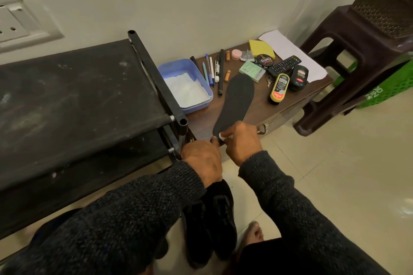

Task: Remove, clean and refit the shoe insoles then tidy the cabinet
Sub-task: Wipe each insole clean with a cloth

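Left hand (201, 158) pinching insole (234, 102) heel, right hand (242, 140) gripping white wipe (221, 136); best wiped in firm strokes away from both hands.

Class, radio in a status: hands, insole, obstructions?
Both hands, left and right, pinching insole heel. Insole over cabinet top. Shoes below. Nothing blocking.

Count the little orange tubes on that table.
2. One orange tube sits beside the pink pot; the other lies nearer, between the black rod and the insole's toe.
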Action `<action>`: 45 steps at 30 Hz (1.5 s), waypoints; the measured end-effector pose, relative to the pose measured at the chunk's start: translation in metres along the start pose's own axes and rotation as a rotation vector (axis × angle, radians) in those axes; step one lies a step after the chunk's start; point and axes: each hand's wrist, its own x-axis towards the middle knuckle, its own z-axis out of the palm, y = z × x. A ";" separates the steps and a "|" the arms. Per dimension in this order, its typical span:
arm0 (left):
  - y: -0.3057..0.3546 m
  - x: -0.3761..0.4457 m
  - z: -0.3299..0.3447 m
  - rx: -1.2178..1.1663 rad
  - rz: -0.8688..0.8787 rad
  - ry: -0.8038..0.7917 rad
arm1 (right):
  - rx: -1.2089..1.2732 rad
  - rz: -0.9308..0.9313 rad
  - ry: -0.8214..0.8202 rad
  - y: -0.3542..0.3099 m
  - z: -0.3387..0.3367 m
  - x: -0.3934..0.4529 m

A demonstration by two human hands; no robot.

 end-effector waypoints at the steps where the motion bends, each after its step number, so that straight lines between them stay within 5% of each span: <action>1: 0.000 -0.001 -0.001 0.013 0.000 0.005 | -0.037 -0.017 -0.032 -0.003 0.001 -0.004; 5: -0.002 -0.002 -0.001 0.022 0.005 0.039 | 0.010 0.024 -0.269 -0.008 -0.017 -0.003; 8: -0.003 -0.009 -0.001 0.002 0.001 0.059 | 0.333 0.139 -0.433 -0.010 -0.048 0.003; 11: -0.005 -0.013 -0.005 -0.034 0.020 0.009 | 0.505 0.229 -0.228 -0.007 -0.065 0.018; 15: -0.003 -0.015 -0.007 -0.015 0.048 -0.011 | 0.340 0.230 0.024 0.003 -0.047 0.048; 21: 0.000 -0.018 -0.009 0.008 0.066 -0.022 | -0.012 0.015 0.019 0.003 -0.010 0.057; 28: 0.006 -0.024 -0.007 0.042 0.054 -0.022 | -0.059 -0.123 -0.049 -0.012 -0.003 0.041; 34: 0.007 -0.037 -0.016 0.094 0.088 -0.062 | 0.018 -0.087 -0.248 -0.025 -0.015 0.024; 38: 0.005 -0.037 -0.012 0.002 0.070 0.086 | 0.226 -0.036 -0.556 -0.023 -0.043 0.024; 40: 0.000 -0.032 -0.016 -0.069 0.044 0.128 | 0.412 0.039 -0.478 -0.015 -0.056 0.029; 42: -0.002 -0.028 -0.020 -0.134 0.038 0.144 | 0.494 0.139 -0.230 -0.003 -0.064 0.037; 45: -0.001 -0.026 -0.021 -0.162 0.075 0.205 | 0.343 0.233 -0.007 0.014 -0.060 0.046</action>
